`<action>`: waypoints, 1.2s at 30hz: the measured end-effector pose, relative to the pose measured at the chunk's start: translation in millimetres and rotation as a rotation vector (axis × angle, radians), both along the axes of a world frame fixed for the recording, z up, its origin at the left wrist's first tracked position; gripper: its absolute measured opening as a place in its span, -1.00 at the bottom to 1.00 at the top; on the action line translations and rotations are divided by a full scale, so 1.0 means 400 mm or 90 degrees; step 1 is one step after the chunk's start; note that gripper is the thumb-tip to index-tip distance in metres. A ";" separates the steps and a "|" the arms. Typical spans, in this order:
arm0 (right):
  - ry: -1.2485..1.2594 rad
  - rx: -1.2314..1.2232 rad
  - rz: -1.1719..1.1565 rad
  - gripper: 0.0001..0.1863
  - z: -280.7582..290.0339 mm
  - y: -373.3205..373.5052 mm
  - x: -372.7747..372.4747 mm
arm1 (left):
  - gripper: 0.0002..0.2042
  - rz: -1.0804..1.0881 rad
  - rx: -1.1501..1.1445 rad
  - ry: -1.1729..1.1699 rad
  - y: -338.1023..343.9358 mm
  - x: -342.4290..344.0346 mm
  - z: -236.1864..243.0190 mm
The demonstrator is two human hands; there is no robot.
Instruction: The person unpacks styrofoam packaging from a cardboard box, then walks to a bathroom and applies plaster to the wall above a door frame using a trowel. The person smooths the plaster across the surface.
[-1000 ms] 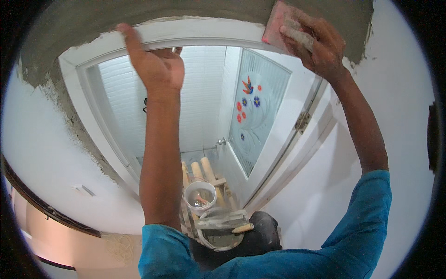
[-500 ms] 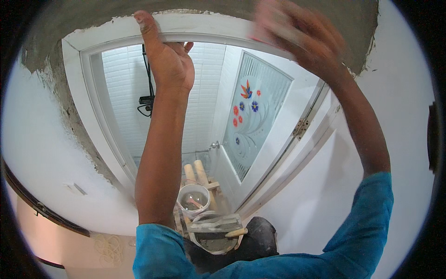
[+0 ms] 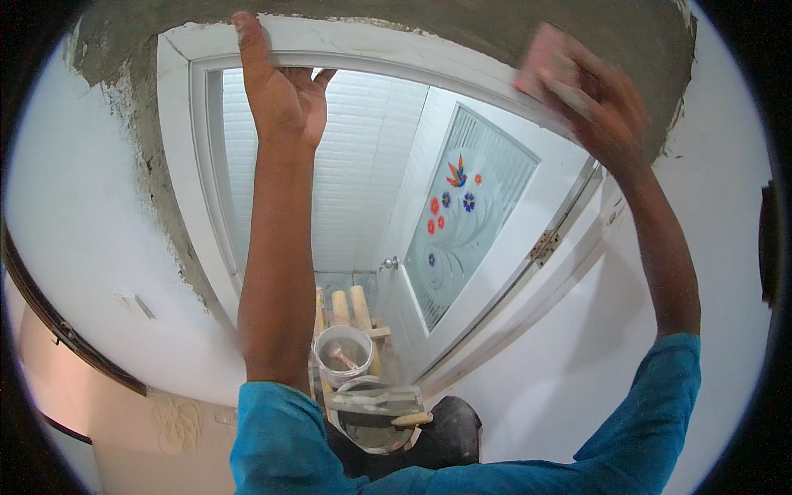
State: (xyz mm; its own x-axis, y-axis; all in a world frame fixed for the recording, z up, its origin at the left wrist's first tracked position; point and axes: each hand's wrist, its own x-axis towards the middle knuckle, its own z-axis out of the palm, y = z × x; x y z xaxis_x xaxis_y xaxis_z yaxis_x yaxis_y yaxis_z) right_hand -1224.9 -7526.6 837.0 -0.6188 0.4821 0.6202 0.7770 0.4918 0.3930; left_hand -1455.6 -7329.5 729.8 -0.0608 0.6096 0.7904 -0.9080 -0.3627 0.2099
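Note:
My left hand [image 3: 285,103] is hooked on the top bar of the white door frame [image 3: 371,38], thumb in front and fingers curled under and behind. At the right end of that bar, my right hand [image 3: 609,111] grips a pinkish sponge [image 3: 546,64], smeared by motion, where the frame meets the wet-looking grey plaster [image 3: 462,18]. Below, a steel trowel [image 3: 375,401] with a wooden handle lies across a tub of grey mortar [image 3: 381,439]. Behind the tub stands a white bucket [image 3: 320,353] containing a pink-handled tool.
Inside the doorway, a white door [image 3: 528,194] with a flower-and-bird glass panel stands ajar on the right. Wooden poles [image 3: 360,307] rise beyond the bucket, near white tiles [image 3: 355,165]. Coiled cord [image 3: 177,425] lies at the lower left. A dark-clothed knee [image 3: 455,425] shows beside the tub.
My right hand and the sponge have moved right and slightly down along the top bar. My left hand keeps its hold. The whole view has shifted a little.

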 end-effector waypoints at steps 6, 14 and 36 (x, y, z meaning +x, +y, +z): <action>-0.286 0.505 0.107 -0.83 0.062 0.345 -0.379 | -0.14 -0.021 0.032 -0.083 0.018 -0.007 0.009; 0.287 -0.147 -0.079 -0.50 -0.009 0.023 -0.016 | -0.12 0.006 -0.103 -0.130 0.015 -0.043 0.014; -0.355 0.385 -0.141 -0.66 0.022 0.304 -0.408 | -0.01 -0.030 0.019 -0.115 0.060 -0.080 0.006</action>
State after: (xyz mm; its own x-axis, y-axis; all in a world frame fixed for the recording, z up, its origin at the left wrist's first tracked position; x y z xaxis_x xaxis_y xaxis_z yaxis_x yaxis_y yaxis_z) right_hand -1388.2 -7405.1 845.7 -0.8404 0.3119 0.4432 0.4456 -0.0676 0.8927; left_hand -1487.5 -7305.7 732.4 -0.1748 0.5916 0.7871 -0.9462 -0.3220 0.0318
